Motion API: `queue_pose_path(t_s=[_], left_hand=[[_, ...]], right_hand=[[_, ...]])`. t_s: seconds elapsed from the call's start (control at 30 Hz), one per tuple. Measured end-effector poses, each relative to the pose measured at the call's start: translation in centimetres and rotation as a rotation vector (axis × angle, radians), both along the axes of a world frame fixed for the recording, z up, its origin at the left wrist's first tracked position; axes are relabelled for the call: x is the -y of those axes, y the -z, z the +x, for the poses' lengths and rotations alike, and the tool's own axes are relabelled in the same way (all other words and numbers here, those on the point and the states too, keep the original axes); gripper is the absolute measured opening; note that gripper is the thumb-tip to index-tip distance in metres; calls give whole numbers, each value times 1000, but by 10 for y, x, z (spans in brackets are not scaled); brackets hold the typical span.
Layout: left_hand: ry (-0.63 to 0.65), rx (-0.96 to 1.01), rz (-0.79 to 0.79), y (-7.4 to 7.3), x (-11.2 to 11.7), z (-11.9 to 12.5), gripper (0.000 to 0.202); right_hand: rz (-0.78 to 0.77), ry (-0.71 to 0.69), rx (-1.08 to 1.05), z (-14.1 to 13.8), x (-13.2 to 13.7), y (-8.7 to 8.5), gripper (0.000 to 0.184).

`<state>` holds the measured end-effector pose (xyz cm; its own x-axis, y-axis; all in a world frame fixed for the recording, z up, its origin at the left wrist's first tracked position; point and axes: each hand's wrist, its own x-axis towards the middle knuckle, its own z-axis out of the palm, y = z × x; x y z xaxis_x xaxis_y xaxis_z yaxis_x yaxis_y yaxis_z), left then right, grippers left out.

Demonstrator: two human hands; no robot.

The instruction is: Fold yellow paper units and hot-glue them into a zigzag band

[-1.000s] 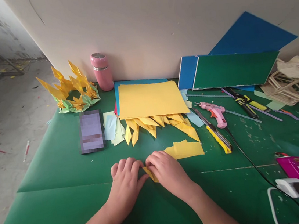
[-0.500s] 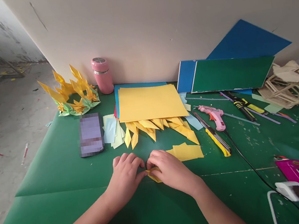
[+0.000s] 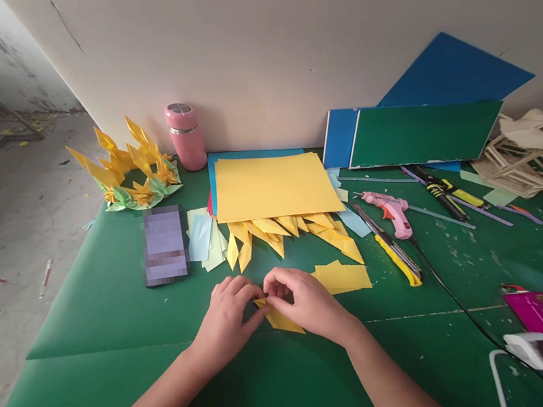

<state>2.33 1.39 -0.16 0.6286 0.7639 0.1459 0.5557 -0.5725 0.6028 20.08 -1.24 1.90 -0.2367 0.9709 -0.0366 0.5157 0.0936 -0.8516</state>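
A folded paper (image 3: 287, 321), yellow, is lying between the two hands, near the middle of the green surface (image 3: 116, 323); whether it is resting fully on that surface cannot be told. The left hand (image 3: 225, 314) is holding its upper end, thumb and index finger clamped on the paper. The right hand (image 3: 306, 303) is meeting it there, its fingers curling and the tips of thumb and index finger closing on the same end. The paper's wider part is showing below the thumbs, slanting toward the right wrist.

Beyond the right hand, yellow slips (image 3: 347, 278) are lying in a loose pile, partly covered by that hand. Farther back, pointed yellow pieces (image 3: 267, 225) are protruding from under the near edge of the yellow sheets (image 3: 274, 186). Pale slips (image 3: 202, 239) are lying to the left of these, just beside a blurred purple item (image 3: 164, 245). Behind them, a paper crown (image 3: 143, 193) and a pink bottle (image 3: 186, 140) are standing upright. To the right, a cutter (image 3: 396, 258) is lying just beside a glue gun (image 3: 392, 210), and boards (image 3: 423, 133) are leaning against the wall (image 3: 250, 51).
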Motion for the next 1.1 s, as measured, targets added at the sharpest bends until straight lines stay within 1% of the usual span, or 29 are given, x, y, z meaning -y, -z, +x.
queue_pose_path(t_s=[0.07, 0.13, 0.2, 0.27, 0.33, 0.47, 0.7, 0.87, 1.0, 1.1], left_hand=[[-43, 119, -89, -2, 0, 0, 8], [-92, 232, -230, -4, 0, 2, 8], [-148, 344, -426, -5, 2, 4, 9], [-204, 462, -611, -5, 4, 7, 18], [-256, 552, -723, -5, 5, 9, 28], [-325, 599, -777, -5, 4, 9, 36], [-368, 577, -797, -4, 3, 6, 36], [-341, 601, -806, -7, 3, 4, 35], [-306, 614, -794, -11, 2, 4, 33], [-300, 624, -818, -12, 3, 4, 34]], right_hand=[[-11, -8, -120, 0, 1, -1, 10], [-53, -15, -234, 1, 2, -1, 2], [-97, 15, -316, 2, 2, 1, 7], [-140, 61, -370, 1, 2, 4, 11], [-180, 87, -401, 0, 1, 7, 15], [-246, 95, -428, -1, 1, 11, 22], [-264, 109, -443, -3, 3, 14, 23], [-250, 88, -472, -4, 4, 14, 21], [-262, 97, -484, -5, 4, 14, 20], [-260, 101, -472, -6, 4, 14, 21]])
